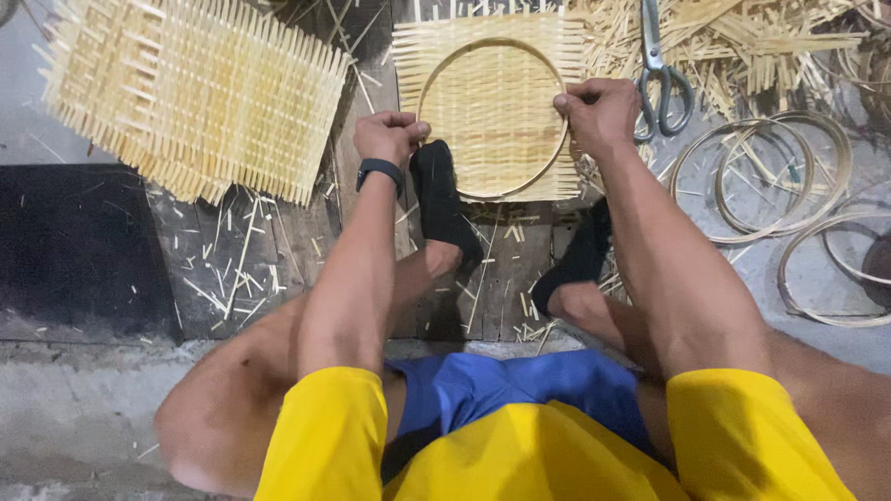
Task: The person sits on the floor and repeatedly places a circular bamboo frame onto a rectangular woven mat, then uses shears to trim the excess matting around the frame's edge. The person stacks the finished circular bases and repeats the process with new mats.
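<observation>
I am pinching a thin round bamboo hoop (492,116) down onto a small square mat of woven pale bamboo strips (487,42), which is lying flat on the dark wooden boards (232,250) straight ahead of my knees. My left hand (390,136) is closing on the hoop's near-left rim, my right hand (599,113) is gripping its right rim, so the ring is sitting between both grips, each equally near. My black-socked feet (444,204) are bracing the mat's near edge. Steel scissors (661,79) are lying just right of it.
</observation>
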